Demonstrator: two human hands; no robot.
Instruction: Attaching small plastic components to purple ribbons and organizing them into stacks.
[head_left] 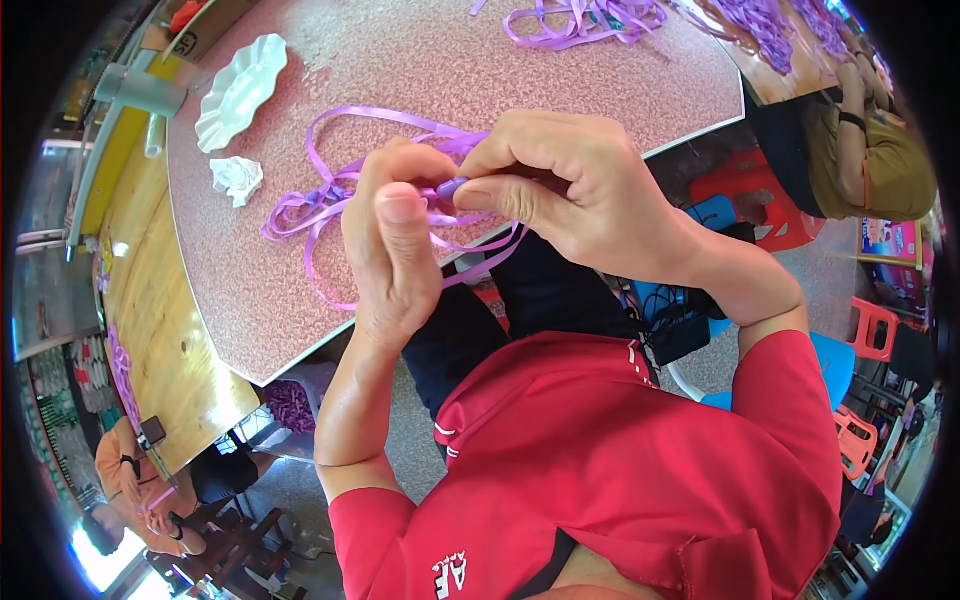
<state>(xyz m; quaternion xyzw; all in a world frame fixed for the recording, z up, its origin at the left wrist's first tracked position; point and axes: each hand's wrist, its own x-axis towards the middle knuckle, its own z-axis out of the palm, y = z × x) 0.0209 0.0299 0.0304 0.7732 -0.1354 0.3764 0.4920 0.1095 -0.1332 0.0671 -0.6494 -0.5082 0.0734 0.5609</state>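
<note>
Over the near part of the pink speckled table (260, 290), both my hands meet at a loose bundle of purple ribbon (330, 190). My right hand (590, 190) pinches a small dark purple piece (450, 188) between thumb and forefinger; its exact kind is too small to make out. My left hand (393, 230) has its fingers curled around the ribbon beside that piece, with the thumb lifted off. Ribbon loops trail left of my hands across the table and hang past its near edge toward my lap. The curled fingers hide part of the ribbon.
A white scalloped dish (242, 92) and a crumpled white tissue (237, 180) lie at left. More purple ribbon (585, 25) sits at the far side. A wooden table (165, 330) adjoins on the left. Other people work at far right and lower left, near red stools (740, 190).
</note>
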